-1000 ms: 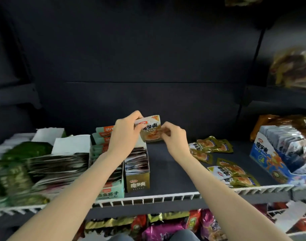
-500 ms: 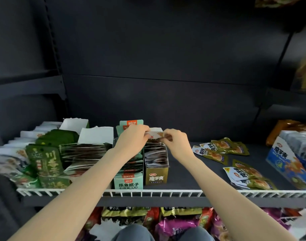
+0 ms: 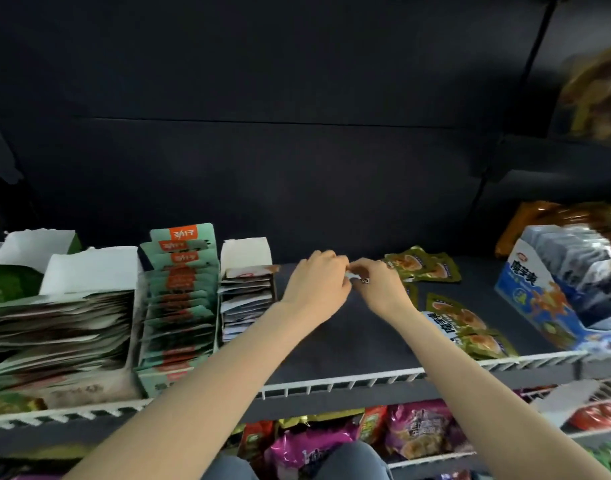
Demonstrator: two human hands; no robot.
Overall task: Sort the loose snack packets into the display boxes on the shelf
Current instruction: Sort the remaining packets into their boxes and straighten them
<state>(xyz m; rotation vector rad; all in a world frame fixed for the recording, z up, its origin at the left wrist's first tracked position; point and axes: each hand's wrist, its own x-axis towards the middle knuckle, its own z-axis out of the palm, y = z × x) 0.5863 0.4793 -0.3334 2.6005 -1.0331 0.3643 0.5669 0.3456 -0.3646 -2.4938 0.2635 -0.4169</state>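
Left hand (image 3: 316,282) and right hand (image 3: 378,289) meet above the shelf (image 3: 349,341); fingers of both pinch a small packet (image 3: 356,276), mostly hidden.

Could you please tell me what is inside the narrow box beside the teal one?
The narrow box holds packets stacked on edge; the left forearm covers its front.

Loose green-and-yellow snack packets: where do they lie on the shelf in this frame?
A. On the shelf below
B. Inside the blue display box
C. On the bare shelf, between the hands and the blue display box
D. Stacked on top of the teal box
C. The loose green-and-yellow packets lie flat on the dark shelf, just right of the right hand and left of the blue display box.
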